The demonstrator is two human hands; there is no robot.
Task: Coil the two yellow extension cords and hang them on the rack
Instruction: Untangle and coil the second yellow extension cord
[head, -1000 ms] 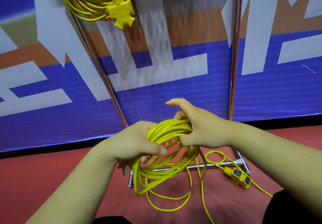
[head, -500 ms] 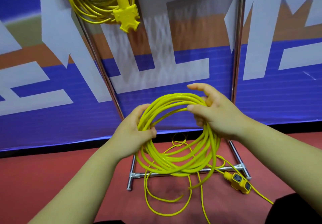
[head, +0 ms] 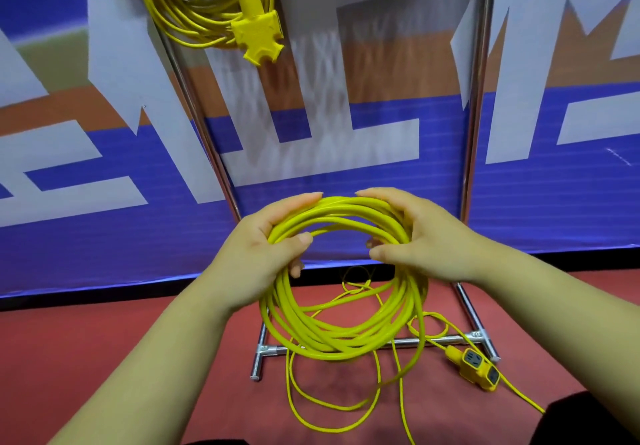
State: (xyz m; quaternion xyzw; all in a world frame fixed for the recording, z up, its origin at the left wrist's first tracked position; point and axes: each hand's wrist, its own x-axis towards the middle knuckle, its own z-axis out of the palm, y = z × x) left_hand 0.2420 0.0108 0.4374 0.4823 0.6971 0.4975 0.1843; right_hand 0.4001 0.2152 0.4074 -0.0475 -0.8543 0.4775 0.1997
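I see the cord coil (head: 329, 340) held up in front of the rack (head: 472, 133), my left hand (head: 263, 254) and right hand (head: 426, 240) each curled around its top loops. Its socket end (head: 478, 370) lies by the rack's foot. 1 coiled cord (head: 249, 25) hangs on the rack's upper left.

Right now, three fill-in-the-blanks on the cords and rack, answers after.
1. The left hand and right hand both grip a coil of ____ cord.
2. Its socket block lies on the red ____.
3. The other cord hangs by the rack's ____ pole.
Answers: yellow; floor; left.
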